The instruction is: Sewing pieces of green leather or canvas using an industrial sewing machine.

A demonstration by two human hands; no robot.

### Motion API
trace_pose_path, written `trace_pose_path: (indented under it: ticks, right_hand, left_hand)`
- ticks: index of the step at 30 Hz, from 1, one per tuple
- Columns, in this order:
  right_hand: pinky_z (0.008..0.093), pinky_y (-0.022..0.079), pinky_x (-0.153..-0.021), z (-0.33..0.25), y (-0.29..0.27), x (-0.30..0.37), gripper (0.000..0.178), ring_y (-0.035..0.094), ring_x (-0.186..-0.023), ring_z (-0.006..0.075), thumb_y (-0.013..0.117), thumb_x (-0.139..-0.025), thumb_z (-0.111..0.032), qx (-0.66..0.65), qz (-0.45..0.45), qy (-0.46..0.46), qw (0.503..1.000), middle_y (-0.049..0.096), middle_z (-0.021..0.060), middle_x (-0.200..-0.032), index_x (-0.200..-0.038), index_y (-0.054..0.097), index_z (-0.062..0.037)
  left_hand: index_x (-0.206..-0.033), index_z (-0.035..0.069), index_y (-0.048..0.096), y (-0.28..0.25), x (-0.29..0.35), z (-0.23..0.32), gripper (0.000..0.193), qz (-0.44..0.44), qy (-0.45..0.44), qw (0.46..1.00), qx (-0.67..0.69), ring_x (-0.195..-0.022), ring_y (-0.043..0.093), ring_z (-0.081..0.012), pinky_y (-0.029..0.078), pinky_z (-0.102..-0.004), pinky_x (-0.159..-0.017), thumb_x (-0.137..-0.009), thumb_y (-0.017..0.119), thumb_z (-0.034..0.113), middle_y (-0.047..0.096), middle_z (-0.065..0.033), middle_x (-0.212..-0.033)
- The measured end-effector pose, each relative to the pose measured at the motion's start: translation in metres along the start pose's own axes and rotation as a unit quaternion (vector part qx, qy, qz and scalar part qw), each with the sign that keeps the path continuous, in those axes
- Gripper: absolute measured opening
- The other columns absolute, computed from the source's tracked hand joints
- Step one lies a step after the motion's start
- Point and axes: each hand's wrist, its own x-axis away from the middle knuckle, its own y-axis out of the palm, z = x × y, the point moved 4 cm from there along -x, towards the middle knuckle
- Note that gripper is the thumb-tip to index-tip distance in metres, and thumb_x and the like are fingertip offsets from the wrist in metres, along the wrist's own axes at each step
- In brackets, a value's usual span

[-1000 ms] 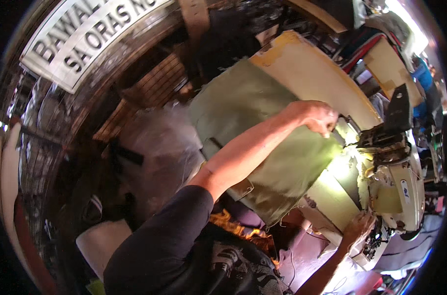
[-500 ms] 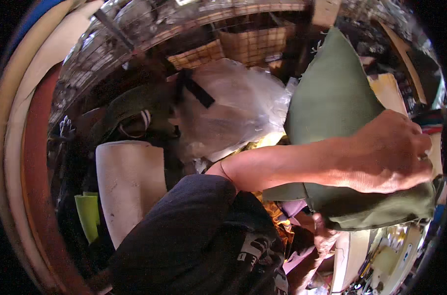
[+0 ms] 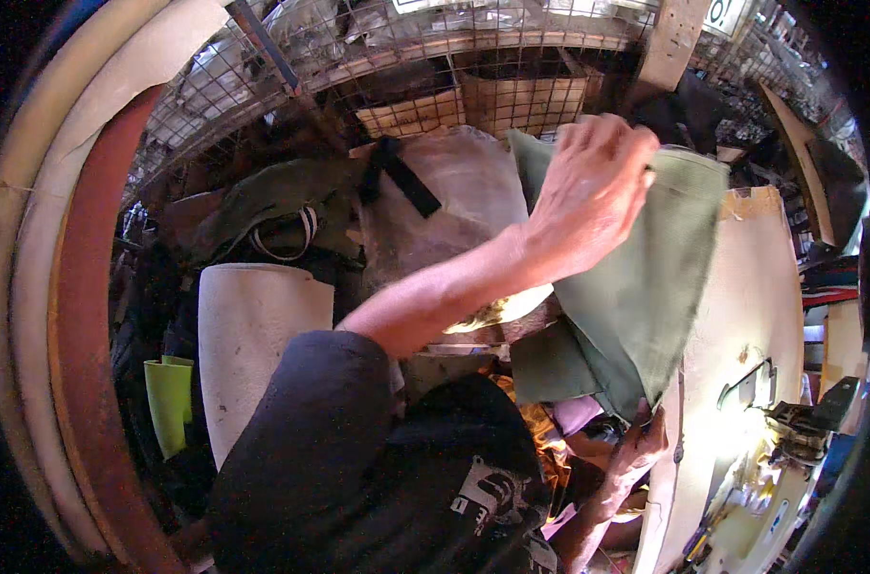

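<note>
A piece of olive-green cloth [image 3: 636, 258] hangs at a slant right of the middle, its top edge broad and its lower end drawn to a narrow corner. My left hand [image 3: 598, 187], reaching across from the left in a dark sleeve, has its fingers curled at the upper part of the cloth; they are slightly blurred. Lower down, my right hand [image 3: 639, 445] pinches the cloth's bottom corner. A smaller flap of the same green [image 3: 550, 362] lies to the left of that corner.
A pale work board [image 3: 741, 297] stands on the right, with a dark clamp-like tool [image 3: 803, 421] and a bright light on it. Rolled off-white sheet material [image 3: 258, 344] and a lime-green roll [image 3: 170, 407] are at left. Clear plastic [image 3: 454, 201] lies behind, before a wire mesh [image 3: 521, 96].
My left hand has moved from the far right up and to the left. The cloth has swung upright, its lower right part lifted off the board. My right hand stays low at its corner.
</note>
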Motion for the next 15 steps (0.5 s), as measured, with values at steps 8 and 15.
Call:
trace_pose_path:
  ticks: [8, 15]
  right_hand:
    - [0.0432, 0.056, -0.071, -0.055, 0.018, -0.035, 0.027, 0.072, -0.084, 0.0337, 0.056, -0.089, 0.005, 0.051, -0.087, -0.087, 0.991, 0.072, 0.0213, -0.099, -0.112, 0.068, -0.0014]
    - [0.0382, 0.054, -0.075, -0.107, 0.083, -0.012, 0.037, 0.066, -0.085, 0.0254, 0.066, -0.087, -0.017, 0.289, -0.277, -0.262, 0.878, 0.064, 0.0105, -0.088, -0.121, 0.061, -0.0036]
  left_hand:
    - [-0.157, -0.004, 0.007, 0.046, 0.166, 0.021, 0.103, -0.226, -0.486, 0.796, 0.281, -0.145, 0.029, -0.0340, 0.030, -0.0508, -0.115, -0.094, 0.054, 0.063, 0.018, -0.0247, -0.161]
    - [-0.147, 0.000, 0.027, 0.093, 0.201, -0.002, 0.075, -0.114, -0.543, 0.622, 0.553, -0.127, 0.050, -0.0322, 0.046, -0.0419, -0.098, -0.091, 0.068, 0.027, 0.051, -0.0254, -0.135]
